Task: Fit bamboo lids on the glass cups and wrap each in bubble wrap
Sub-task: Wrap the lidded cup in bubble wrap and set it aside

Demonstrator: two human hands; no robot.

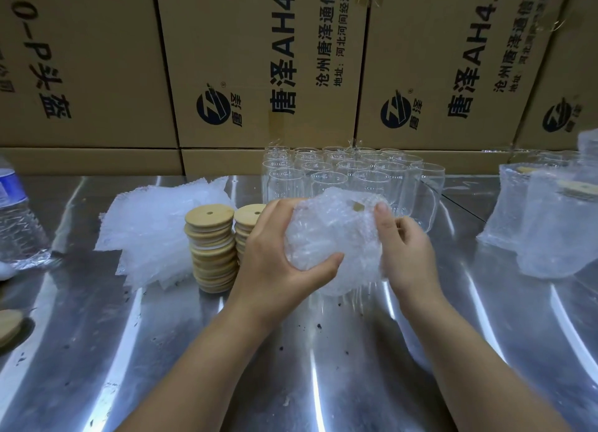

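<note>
A glass cup in bubble wrap (333,237) is held just above the steel table at the centre, its bamboo lid (358,207) showing through the wrap at the top. My left hand (278,253) grips its left side, thumb curled across the front. My right hand (404,250) holds the right side, with fingers pressing the wrap. Behind stand several bare glass cups (349,176) in rows. Two stacks of bamboo lids (212,247) stand left of my hands, beside a pile of bubble wrap sheets (155,234).
Wrapped cups (550,224) stand at the right of the steel table (323,367). A water bottle (16,218) stands at the far left, and a loose lid (8,328) lies at the left edge. Cardboard boxes (259,59) form a wall behind.
</note>
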